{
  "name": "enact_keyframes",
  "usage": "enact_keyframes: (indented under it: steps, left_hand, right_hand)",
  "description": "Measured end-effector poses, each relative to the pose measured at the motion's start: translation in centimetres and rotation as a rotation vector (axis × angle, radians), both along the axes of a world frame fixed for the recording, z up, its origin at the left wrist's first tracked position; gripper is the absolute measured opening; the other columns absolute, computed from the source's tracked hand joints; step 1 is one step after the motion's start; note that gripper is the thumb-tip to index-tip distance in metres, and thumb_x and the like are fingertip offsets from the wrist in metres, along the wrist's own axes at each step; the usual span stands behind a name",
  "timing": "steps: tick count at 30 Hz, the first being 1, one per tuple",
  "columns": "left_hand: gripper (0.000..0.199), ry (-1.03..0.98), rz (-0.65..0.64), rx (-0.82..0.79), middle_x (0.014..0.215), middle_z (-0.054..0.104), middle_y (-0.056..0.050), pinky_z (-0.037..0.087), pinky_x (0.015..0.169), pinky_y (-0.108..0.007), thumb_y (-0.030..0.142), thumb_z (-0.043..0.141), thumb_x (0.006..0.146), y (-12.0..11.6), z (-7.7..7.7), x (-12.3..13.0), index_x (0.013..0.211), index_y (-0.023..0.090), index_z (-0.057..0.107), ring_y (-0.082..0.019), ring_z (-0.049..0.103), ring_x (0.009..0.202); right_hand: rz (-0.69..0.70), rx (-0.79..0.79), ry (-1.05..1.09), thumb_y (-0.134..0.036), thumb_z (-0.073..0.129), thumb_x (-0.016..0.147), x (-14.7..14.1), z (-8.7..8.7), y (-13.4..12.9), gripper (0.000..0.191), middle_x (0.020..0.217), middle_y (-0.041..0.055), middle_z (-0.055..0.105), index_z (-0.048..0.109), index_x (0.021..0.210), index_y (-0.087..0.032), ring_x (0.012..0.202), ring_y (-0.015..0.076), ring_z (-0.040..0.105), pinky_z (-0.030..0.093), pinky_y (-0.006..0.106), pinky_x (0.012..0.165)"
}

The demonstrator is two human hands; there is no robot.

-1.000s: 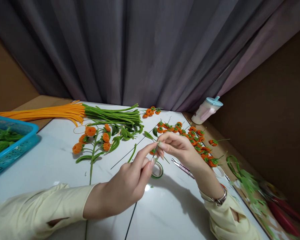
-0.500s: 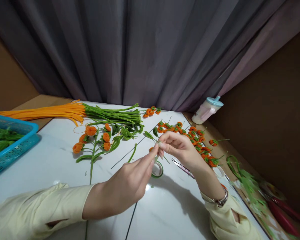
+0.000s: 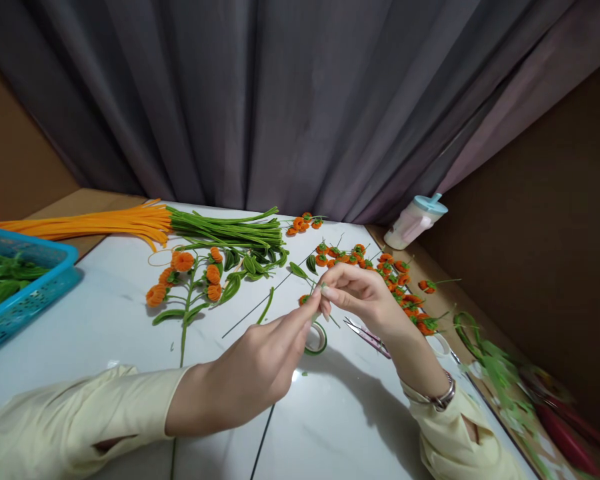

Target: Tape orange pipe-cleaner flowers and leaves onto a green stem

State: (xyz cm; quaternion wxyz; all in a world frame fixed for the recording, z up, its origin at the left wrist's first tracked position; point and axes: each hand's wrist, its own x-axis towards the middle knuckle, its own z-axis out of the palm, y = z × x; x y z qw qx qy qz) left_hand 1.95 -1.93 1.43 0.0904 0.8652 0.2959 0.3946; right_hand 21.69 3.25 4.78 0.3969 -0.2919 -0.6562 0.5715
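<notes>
Above the middle of the table, the fingertips of both hands meet in a pinch. My right hand (image 3: pixel 363 293) is closed on the thin stem of a green fuzzy leaf (image 3: pixel 298 270); the stem's tail sticks out below the fingers. My left hand (image 3: pixel 260 370) is closed at the same spot, its fingertips on a bit of pale green tape, partly hidden by the fingers. Just below stands a tape roll (image 3: pixel 316 339) with a green edge. Small scissors (image 3: pixel 367 337) lie beneath my right wrist, and an orange flower head (image 3: pixel 303 300) shows behind my left fingertips.
An orange-flowered stem (image 3: pixel 184 313) lies left of centre. Behind it are green pipe cleaners (image 3: pixel 225 227) and orange pipe cleaners (image 3: pixel 90 221). A blue basket (image 3: pixel 35 303) holds leaves at left. Many orange flowers (image 3: pixel 410 303), a cup (image 3: pixel 415 222) and red-handled pliers (image 3: pixel 565 433) are at right.
The pinched fingertips have shifted very slightly, and the orange flower head behind them shows more. Otherwise both hands keep their place and nothing on the table has moved.
</notes>
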Motion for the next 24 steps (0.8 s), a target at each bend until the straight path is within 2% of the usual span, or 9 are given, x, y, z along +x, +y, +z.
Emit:
enact_keyframes:
  steps: [4, 7, 9, 14, 17, 21, 24]
  left_hand:
    - [0.04, -0.061, -0.013, 0.099, 0.101, 0.07, -0.016, 0.057, 0.065, -0.026, 0.007, 0.036, 0.094, 0.5, 1.3, 0.4, 0.132, 0.005, 0.047, -0.015, 0.067, 0.074]
    - [0.032, -0.08, 0.031, 0.157, 0.078, 0.069, -0.009, 0.052, 0.053, -0.023, 0.009, 0.039, 0.094, 0.6, 2.5, 0.7, 0.122, 0.002, 0.053, -0.015, 0.064, 0.065]
    - [0.028, -0.073, 0.075, 0.181, 0.071, 0.065, -0.006, 0.048, 0.047, -0.022, 0.011, 0.042, 0.093, 0.5, 3.2, 0.8, 0.117, 0.002, 0.055, -0.014, 0.061, 0.06]
    - [0.026, -0.032, 0.109, 0.248, 0.074, 0.066, -0.006, 0.051, 0.05, -0.023, 0.011, 0.042, 0.094, 0.4, 3.9, 1.0, 0.114, 0.0, 0.054, -0.013, 0.061, 0.059]
    - [0.025, -0.017, 0.123, 0.281, 0.071, 0.066, -0.006, 0.051, 0.048, -0.024, 0.012, 0.041, 0.095, 0.3, 4.2, 0.9, 0.112, -0.001, 0.055, -0.014, 0.062, 0.058]
    - [0.021, 0.049, 0.152, 0.403, 0.07, 0.067, -0.006, 0.052, 0.049, -0.026, 0.01, 0.045, 0.094, 0.3, 4.6, 1.0, 0.107, -0.001, 0.057, -0.014, 0.061, 0.054]
    - [0.019, 0.024, 0.151, 0.411, 0.071, 0.067, -0.006, 0.052, 0.05, -0.025, 0.006, 0.045, 0.092, 0.3, 4.5, 1.0, 0.105, 0.0, 0.057, -0.014, 0.063, 0.057]
  right_hand:
    - [0.013, -0.016, 0.026, -0.026, 0.068, 0.085, -0.2, 0.2, 0.2, 0.012, 0.063, -0.0006, 0.062, 0.063, 0.08, -0.015, 0.059, 0.0095, 0.058, 0.048, 0.023, 0.058]
    - [0.025, -0.016, 0.037, -0.025, 0.068, 0.084, -0.4, 0.9, 0.3, 0.012, 0.063, -0.0005, 0.062, 0.064, 0.081, -0.015, 0.057, 0.009, 0.056, 0.046, 0.022, 0.056]
    - [0.041, -0.006, 0.04, -0.024, 0.067, 0.085, -0.4, 1.6, 0.3, 0.011, 0.063, -0.0004, 0.061, 0.064, 0.081, -0.014, 0.057, 0.0087, 0.056, 0.046, 0.022, 0.055]
    - [0.069, 0.012, -0.01, -0.023, 0.068, 0.084, -0.4, 3.3, 0.2, 0.012, 0.062, 0.0002, 0.061, 0.064, 0.08, -0.013, 0.057, 0.0088, 0.055, 0.045, 0.021, 0.053]
    - [0.078, 0.022, -0.027, -0.026, 0.069, 0.083, -0.4, 3.6, 0.1, 0.015, 0.061, 0.0002, 0.061, 0.064, 0.078, -0.014, 0.055, 0.0094, 0.055, 0.045, 0.022, 0.052]
    - [0.088, 0.017, -0.045, -0.027, 0.069, 0.083, -0.5, 4.0, 0.0, 0.016, 0.063, 0.0006, 0.061, 0.063, 0.077, -0.014, 0.057, 0.0097, 0.056, 0.046, 0.022, 0.052]
    - [0.096, 0.027, -0.072, -0.026, 0.069, 0.083, -0.3, 4.3, 0.1, 0.015, 0.061, 0.0004, 0.061, 0.063, 0.076, -0.014, 0.056, 0.0098, 0.056, 0.045, 0.021, 0.052]
